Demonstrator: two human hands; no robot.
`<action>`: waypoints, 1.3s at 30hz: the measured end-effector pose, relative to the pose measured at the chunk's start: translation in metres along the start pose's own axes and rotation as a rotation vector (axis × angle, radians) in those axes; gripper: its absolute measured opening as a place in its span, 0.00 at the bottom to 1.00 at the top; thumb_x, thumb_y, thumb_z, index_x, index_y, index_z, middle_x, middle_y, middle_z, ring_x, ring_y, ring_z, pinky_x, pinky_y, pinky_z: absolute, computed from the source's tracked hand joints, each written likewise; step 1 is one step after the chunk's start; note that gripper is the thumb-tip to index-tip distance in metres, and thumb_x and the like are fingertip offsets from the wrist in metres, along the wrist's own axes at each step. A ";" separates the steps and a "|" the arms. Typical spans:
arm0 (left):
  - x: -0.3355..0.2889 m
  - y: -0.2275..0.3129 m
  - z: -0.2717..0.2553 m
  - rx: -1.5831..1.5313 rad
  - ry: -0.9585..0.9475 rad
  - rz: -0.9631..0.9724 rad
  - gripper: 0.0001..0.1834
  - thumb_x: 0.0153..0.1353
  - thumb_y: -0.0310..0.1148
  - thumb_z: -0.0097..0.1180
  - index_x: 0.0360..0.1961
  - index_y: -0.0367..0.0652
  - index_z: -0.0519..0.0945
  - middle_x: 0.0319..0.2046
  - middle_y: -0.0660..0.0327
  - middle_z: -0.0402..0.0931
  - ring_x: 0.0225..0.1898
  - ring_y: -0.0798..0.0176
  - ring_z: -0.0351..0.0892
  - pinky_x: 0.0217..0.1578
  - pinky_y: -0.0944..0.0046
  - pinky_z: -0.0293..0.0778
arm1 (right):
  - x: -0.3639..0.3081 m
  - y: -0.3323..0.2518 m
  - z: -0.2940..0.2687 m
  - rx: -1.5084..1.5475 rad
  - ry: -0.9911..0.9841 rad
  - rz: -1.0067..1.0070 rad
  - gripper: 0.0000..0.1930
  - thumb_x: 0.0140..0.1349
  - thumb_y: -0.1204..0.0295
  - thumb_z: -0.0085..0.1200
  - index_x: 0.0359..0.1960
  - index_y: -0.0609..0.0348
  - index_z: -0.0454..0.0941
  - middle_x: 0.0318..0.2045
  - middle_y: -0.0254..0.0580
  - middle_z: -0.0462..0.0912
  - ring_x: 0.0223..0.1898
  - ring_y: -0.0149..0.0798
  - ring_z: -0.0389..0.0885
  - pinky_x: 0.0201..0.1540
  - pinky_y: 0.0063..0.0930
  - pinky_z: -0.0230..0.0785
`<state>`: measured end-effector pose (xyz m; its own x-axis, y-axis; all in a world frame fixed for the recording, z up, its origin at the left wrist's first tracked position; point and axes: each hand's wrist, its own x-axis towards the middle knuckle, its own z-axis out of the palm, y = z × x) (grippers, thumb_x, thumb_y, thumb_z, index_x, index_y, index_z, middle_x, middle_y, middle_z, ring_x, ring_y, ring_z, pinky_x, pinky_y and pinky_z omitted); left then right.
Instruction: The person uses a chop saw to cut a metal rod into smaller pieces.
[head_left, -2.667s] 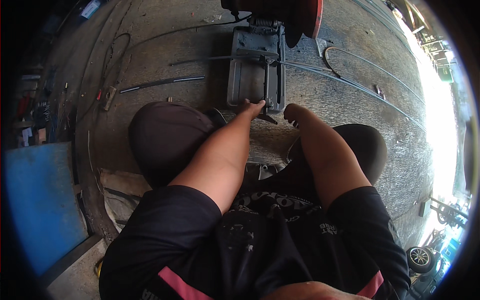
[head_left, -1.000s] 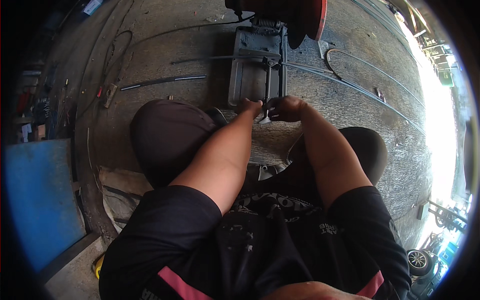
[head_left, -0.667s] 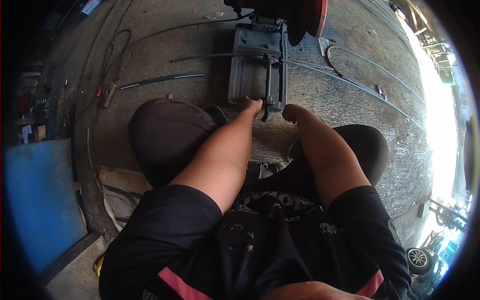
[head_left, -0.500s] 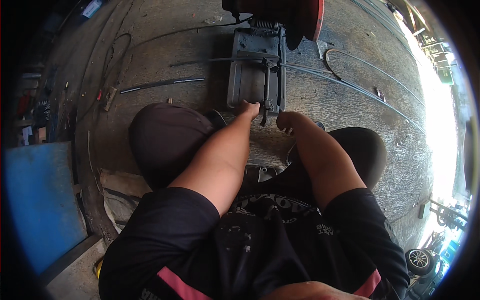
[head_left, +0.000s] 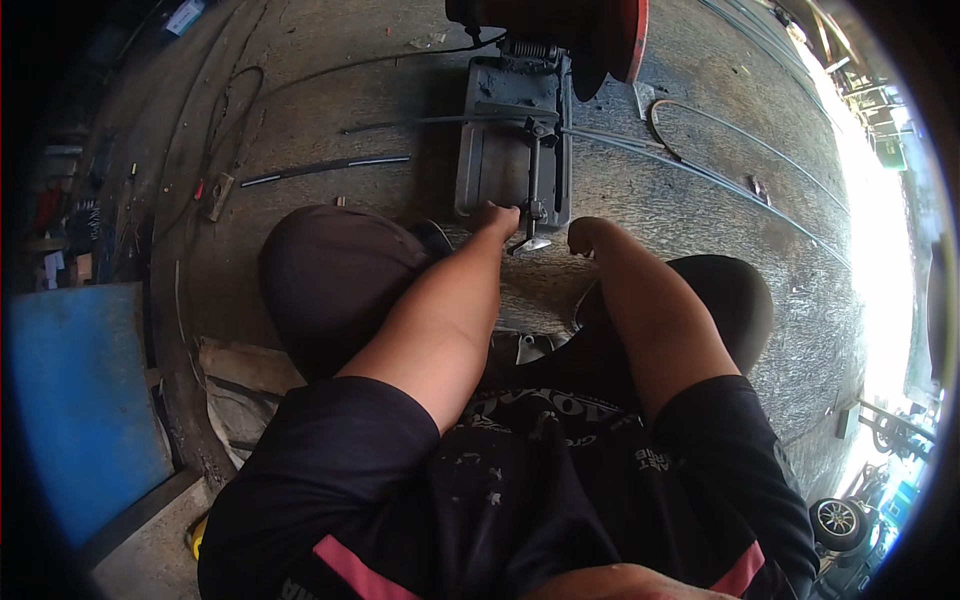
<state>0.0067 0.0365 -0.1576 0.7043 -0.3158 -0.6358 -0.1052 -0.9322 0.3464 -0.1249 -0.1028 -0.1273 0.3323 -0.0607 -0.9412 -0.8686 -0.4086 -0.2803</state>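
Between the left grip [head_left: 497,217] and the right grip [head_left: 583,237]: one metal crank handle [head_left: 535,244], on the near end of a clamp screw [head_left: 534,170] belonging to a cut-off saw [head_left: 545,22].

Left grip: at the near edge of the saw base [head_left: 468,175], beside the screw; fingers mostly hidden, so closure cannot be told.

Right grip: loosely curled, just beside the crank handle, apart from it; how far closed cannot be told.

Beyond both grips: one thin metal rod [head_left: 400,122], across the base; farther, a red-rimmed guard [head_left: 637,45].

Handling, as judged: saw heavy, rigid; screw stiff, possibly slick; crank light to turn, best taken by its outer ends; rod springy.

Obscured: saw head, cut off above; left fingertips; rod's contact with the clamp, too dark and small.
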 end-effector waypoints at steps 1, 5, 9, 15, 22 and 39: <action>0.000 -0.001 0.000 -0.026 -0.003 -0.003 0.39 0.54 0.53 0.50 0.59 0.31 0.65 0.59 0.40 0.64 0.61 0.42 0.65 0.61 0.53 0.60 | 0.016 0.003 0.004 -0.242 0.069 -0.002 0.20 0.57 0.69 0.53 0.53 0.57 0.72 0.49 0.49 0.77 0.44 0.46 0.79 0.47 0.41 0.74; -0.001 -0.003 0.001 -0.071 -0.024 -0.004 0.40 0.55 0.52 0.50 0.60 0.30 0.63 0.59 0.39 0.63 0.61 0.43 0.64 0.61 0.53 0.60 | 0.048 0.009 0.017 -0.520 0.181 -0.045 0.17 0.55 0.65 0.55 0.46 0.59 0.79 0.45 0.50 0.80 0.42 0.46 0.81 0.44 0.37 0.74; 0.002 0.000 -0.002 -0.094 -0.047 0.002 0.39 0.54 0.50 0.53 0.59 0.30 0.63 0.59 0.39 0.63 0.61 0.43 0.64 0.61 0.53 0.59 | 0.040 0.014 0.012 -0.148 0.038 -0.013 0.14 0.52 0.68 0.58 0.39 0.61 0.82 0.42 0.51 0.81 0.39 0.47 0.82 0.41 0.38 0.75; -0.033 -0.002 -0.005 0.205 -0.271 0.126 0.37 0.57 0.52 0.49 0.64 0.46 0.59 0.66 0.48 0.53 0.65 0.47 0.57 0.60 0.46 0.58 | 0.064 0.000 0.020 -0.644 0.261 -0.078 0.13 0.54 0.70 0.53 0.39 0.62 0.82 0.41 0.51 0.82 0.39 0.47 0.82 0.40 0.38 0.75; -0.050 0.006 -0.039 0.265 0.192 -0.046 0.29 0.60 0.41 0.47 0.63 0.61 0.58 0.63 0.54 0.51 0.64 0.51 0.52 0.58 0.47 0.56 | 0.010 -0.004 0.011 -0.415 0.168 -0.076 0.13 0.56 0.76 0.44 0.40 0.63 0.78 0.42 0.53 0.79 0.41 0.51 0.81 0.37 0.44 0.76; -0.027 0.009 -0.021 0.028 -0.022 -0.196 0.40 0.55 0.42 0.48 0.69 0.59 0.48 0.69 0.52 0.41 0.70 0.46 0.40 0.66 0.45 0.45 | -0.043 -0.033 -0.014 0.991 -0.541 -0.437 0.15 0.60 0.76 0.48 0.49 0.64 0.72 0.44 0.44 0.77 0.34 0.41 0.78 0.34 0.40 0.78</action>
<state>0.0014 0.0407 -0.1229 0.6975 -0.1314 -0.7045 0.0127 -0.9806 0.1954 -0.1050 -0.0995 -0.0746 0.6770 0.3938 -0.6217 -0.7049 0.5898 -0.3940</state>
